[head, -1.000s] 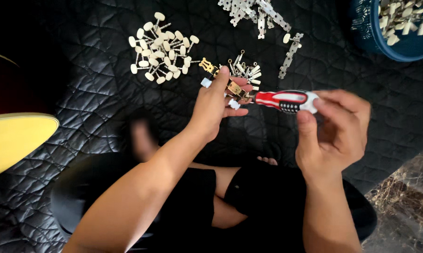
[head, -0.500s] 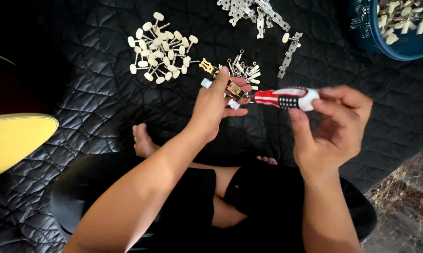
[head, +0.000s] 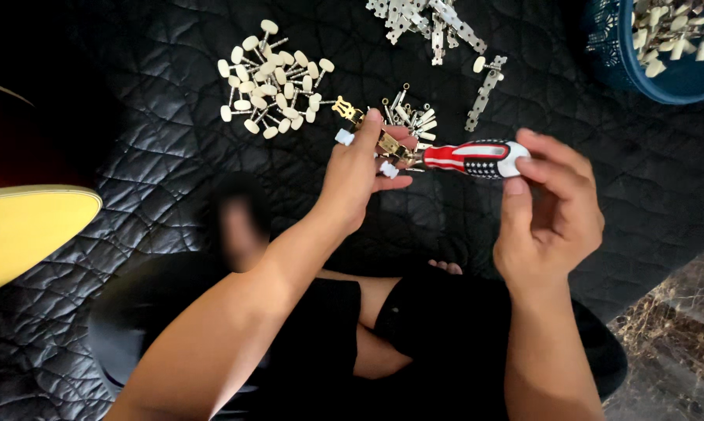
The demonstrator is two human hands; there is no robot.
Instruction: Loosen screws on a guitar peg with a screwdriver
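Left hand (head: 356, 175) grips a brass part (head: 367, 129); right hand (head: 551, 206) pinches the screwdriver (head: 469, 158), fingers shifted round its handle's end since a moment ago, just below the small screws (head: 410, 117).

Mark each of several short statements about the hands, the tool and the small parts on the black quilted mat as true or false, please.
1. The right hand holds a red, white and black screwdriver by its handle. True.
2. The left hand holds a brass strip part with white knobs. True.
3. The pile of cream-coloured knobbed pegs lies inside the blue basket. False: the pile lies on the black quilted mat, far from that basket.
4. The screwdriver lies flat on the mat, untouched. False: it is held in the air, its tip at the brass part.
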